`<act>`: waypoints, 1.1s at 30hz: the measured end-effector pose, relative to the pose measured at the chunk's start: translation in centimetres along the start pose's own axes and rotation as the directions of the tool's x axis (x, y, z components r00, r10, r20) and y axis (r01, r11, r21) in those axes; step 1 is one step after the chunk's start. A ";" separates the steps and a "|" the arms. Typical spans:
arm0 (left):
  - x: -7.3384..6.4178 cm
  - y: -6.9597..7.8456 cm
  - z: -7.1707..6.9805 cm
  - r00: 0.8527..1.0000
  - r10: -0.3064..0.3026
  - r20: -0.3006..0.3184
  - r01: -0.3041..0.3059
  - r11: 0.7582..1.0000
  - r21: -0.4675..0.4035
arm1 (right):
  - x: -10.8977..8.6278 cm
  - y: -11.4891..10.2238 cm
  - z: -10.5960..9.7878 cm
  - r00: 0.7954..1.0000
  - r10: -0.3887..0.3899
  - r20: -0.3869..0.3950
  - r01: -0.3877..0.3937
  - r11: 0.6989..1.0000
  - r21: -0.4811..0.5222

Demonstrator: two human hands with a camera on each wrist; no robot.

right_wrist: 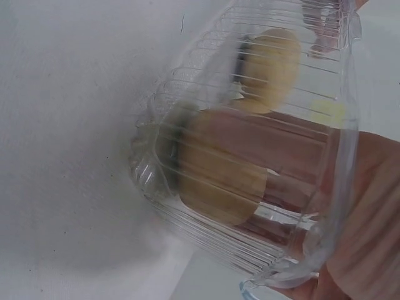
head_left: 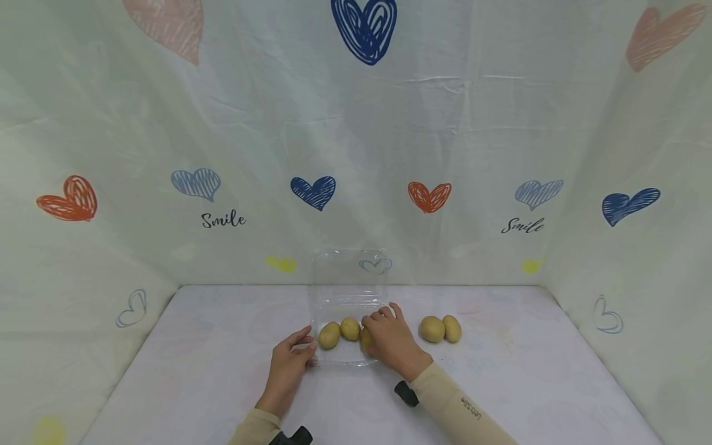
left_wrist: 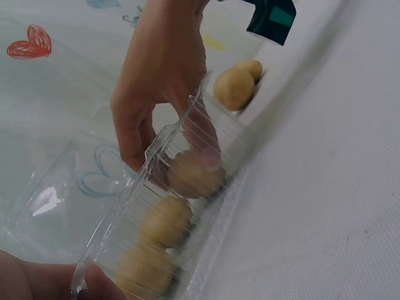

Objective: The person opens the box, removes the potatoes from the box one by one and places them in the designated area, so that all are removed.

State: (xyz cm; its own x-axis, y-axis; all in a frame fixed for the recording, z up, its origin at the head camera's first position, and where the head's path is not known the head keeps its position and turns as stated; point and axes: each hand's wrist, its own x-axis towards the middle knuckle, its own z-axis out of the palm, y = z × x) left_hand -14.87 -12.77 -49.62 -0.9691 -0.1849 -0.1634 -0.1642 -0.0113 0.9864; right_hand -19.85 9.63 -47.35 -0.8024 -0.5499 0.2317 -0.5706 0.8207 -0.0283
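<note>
A clear plastic clamshell box stands on the table with its lid raised at the back. My left hand pinches the box's left rim, thumb and fingers on either side of the wall in the left wrist view. My right hand reaches down inside the right part of the box and grips a potato low near the bottom. To its left in the box lie two more potatoes, one in the middle and one at the left. Ribbed plastic partly blurs them in both wrist views.
Right of the box, a rounder potato and a slimmer potato lie side by side on the white-covered table. Behind the table hangs a pale curtain printed with hearts; the raised lid is in front of it.
</note>
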 end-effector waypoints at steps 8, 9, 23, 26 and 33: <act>0.0 0.1 -0.1 1.000 -0.007 -0.003 0.007 1.000 0.004 | 0.3 0.0 0.0 1.000 -0.005 0.012 0.005 1.000 0.019; 0.0 0.1 -0.1 1.000 -0.007 -0.004 0.007 1.000 0.003 | 0.3 0.0 0.0 1.000 -0.009 0.009 0.009 1.000 0.020; 0.0 0.1 0.0 1.000 -0.003 -0.005 0.003 1.000 -0.003 | 0.3 0.7 0.0 0.995 -0.089 -0.047 0.089 0.996 0.005; 0.0 0.0 0.0 1.000 -0.007 -0.007 0.007 1.000 -0.004 | 0.2 1.0 0.1 0.994 -0.099 -0.053 0.100 0.995 0.009; -0.1 -0.2 -0.1 1.000 0.002 0.003 -0.002 1.000 -0.017 | 0.1 1.5 0.0 0.993 -0.111 -0.050 0.112 0.994 0.005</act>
State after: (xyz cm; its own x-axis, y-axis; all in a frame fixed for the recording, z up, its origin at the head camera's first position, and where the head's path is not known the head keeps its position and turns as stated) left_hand -14.72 -12.89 -49.81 -0.9699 -0.1819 -0.1619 -0.1596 -0.0274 0.9868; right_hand -20.82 10.80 -47.33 -0.7242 -0.6293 0.2822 -0.6575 0.7534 -0.0073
